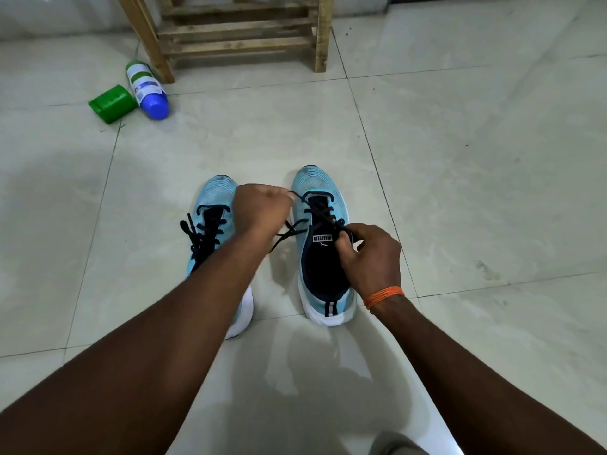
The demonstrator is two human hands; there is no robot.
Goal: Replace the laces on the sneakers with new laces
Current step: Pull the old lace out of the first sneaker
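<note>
On tiled floor, side by side: left sneaker, laced; right sneaker, dark lace loosened. Left hand fisted round one lace strand. Right hand pinching lace beside tongue. Far left by wooden rack: bottle lying just beside green tub; contents indiscernible.

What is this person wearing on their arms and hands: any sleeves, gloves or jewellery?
No sleeves or gloves are in view. The right hand has an orange thread band wound several times round its wrist. The left hand shows no band, watch or ring.
</note>
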